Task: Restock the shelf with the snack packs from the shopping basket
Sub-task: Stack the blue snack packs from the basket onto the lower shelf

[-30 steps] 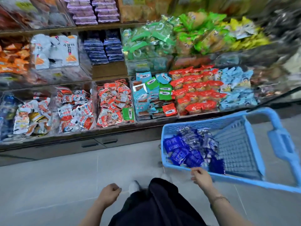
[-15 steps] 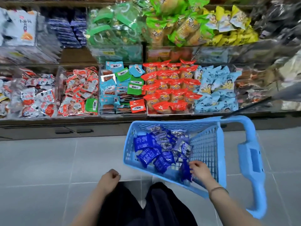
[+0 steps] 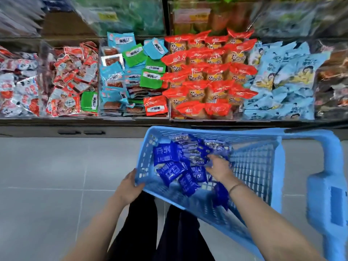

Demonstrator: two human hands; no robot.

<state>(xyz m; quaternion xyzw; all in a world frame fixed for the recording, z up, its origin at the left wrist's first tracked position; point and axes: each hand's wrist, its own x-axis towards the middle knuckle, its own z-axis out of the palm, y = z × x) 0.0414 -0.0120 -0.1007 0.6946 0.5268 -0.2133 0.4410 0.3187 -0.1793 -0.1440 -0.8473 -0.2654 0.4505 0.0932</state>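
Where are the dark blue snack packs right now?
Head view, lower centre: the dark blue snack packs lie piled in the light blue basket, right hand on them.

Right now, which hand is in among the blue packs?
The right hand, reaching down onto the blue snack packs inside the shopping basket; the left hand only grips the basket's near corner from outside.

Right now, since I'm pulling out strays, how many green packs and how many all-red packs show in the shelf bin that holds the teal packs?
Green packs: 3
Red pack: 1
Total: 4 that show; others may lie hidden underneath.
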